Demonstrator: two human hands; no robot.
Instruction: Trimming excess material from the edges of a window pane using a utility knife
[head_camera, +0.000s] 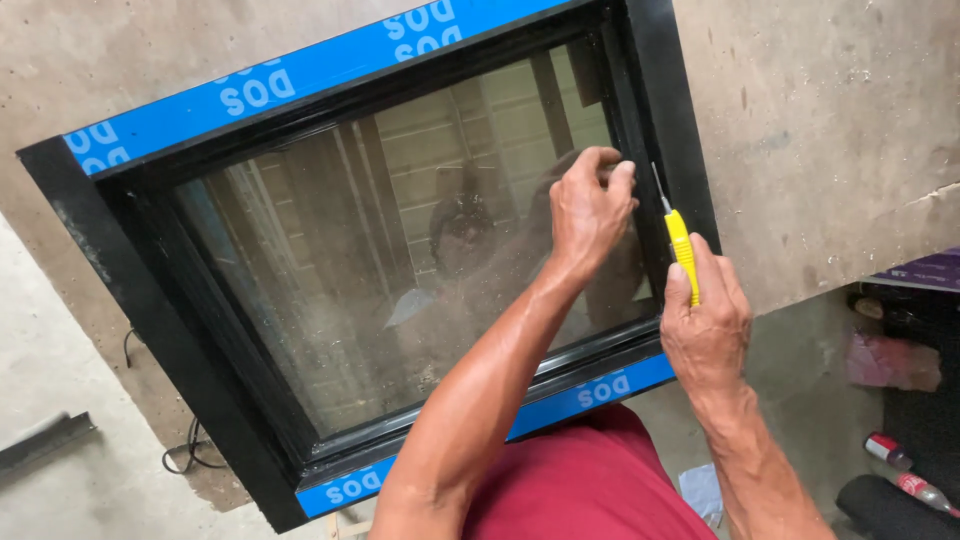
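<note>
- Working on a black-framed window (150, 300) lying flat on a brown board table (830, 130); frame sits skewed, spanning from the table's left edge toward its near edge.
- Left hand (588, 212): grip pinched together, fingertips on the inner edge of the window's right-hand frame member, apparently on the black seal strip; can't tell whether it actually holds the strip.
- Right hand (706, 325): grip clamped on a yellow-handled tool (682, 250), thin metal tip pointing up along the same frame member, just beside the left hand's fingertips.
- Tool tip is at or touching the frame's inner edge; exact contact point unclear.
- Glass pane (400, 260) is dusty, showing a reflection of the person and a block wall.
- Blue protective tape (300, 75) runs along the frame's far side; another blue strip (590, 392) along the near side, partly behind the left forearm.
- Red garment (590, 480) at bottom centre, against the table's near edge.
- Floor right of the table: two cans (885, 450), dark clutter.
- Floor left: black cable (190, 450), a metal profile (45, 440).
</note>
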